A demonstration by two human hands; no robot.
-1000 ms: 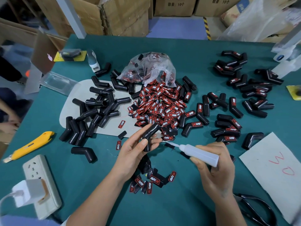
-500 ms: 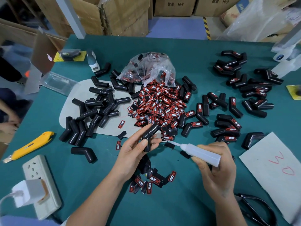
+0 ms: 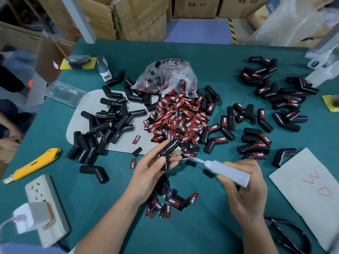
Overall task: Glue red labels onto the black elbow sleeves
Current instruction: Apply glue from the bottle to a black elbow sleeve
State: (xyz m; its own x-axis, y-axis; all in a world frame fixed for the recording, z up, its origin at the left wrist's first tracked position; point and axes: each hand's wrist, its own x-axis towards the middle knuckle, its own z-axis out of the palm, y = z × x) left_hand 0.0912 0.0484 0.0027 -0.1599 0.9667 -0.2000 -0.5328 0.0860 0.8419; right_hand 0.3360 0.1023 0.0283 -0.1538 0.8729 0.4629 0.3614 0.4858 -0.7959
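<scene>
Glue going onto a bare sleeve

My left hand (image 3: 152, 167) pinches the elbow sleeve (image 3: 169, 150) tilted toward the nozzle — right-hand fingers (image 3: 222, 178) wrap the glue bottle (image 3: 227, 172).

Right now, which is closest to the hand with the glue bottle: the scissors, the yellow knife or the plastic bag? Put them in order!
From the right hand:
1. Scissors, just beside it, lower right.
2. Plastic bag, farther up, mid-table.
3. Yellow knife, far across on the left.
</scene>
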